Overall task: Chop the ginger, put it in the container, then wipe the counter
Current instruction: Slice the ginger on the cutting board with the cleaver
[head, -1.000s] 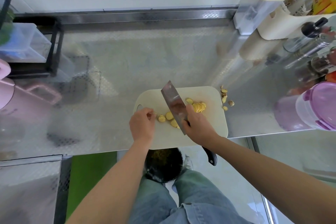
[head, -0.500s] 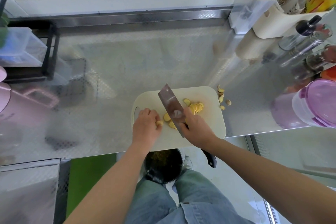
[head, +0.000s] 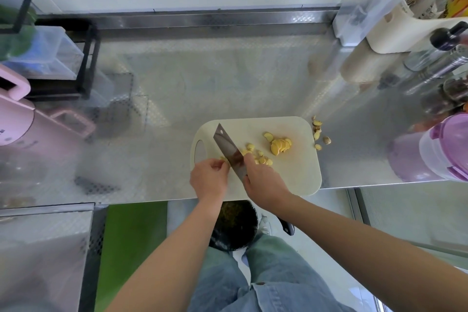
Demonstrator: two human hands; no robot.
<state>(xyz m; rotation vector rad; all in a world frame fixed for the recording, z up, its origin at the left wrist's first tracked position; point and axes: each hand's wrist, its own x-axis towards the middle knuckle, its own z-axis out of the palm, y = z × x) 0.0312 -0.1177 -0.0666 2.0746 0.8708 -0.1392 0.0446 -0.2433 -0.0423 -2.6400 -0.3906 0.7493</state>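
Observation:
A pale cutting board (head: pixel 298 170) lies at the front edge of the steel counter (head: pixel 228 78). On it are yellow ginger slices (head: pixel 279 145) in a small stack, with loose pieces (head: pixel 263 158) beside the blade. My right hand (head: pixel 263 180) grips a cleaver (head: pixel 229 151), whose blade stands edge-down on the board. My left hand (head: pixel 209 177) pinches a small ginger piece (head: pixel 222 159) against the blade's left side. Ginger peel scraps (head: pixel 320 134) lie on the counter just past the board's right edge.
A purple-lidded container (head: pixel 443 149) stands at the right. Bottles and a cream holder (head: pixel 405 30) crowd the back right. A pink appliance (head: pixel 15 119) and a black rack (head: pixel 83 58) are at the left. A dark bin (head: pixel 233 225) sits below the counter edge.
The cleaver has shifted left across the board, leaving more cut pieces to its right. My left hand has stayed against the blade, holding the shrinking ginger piece.

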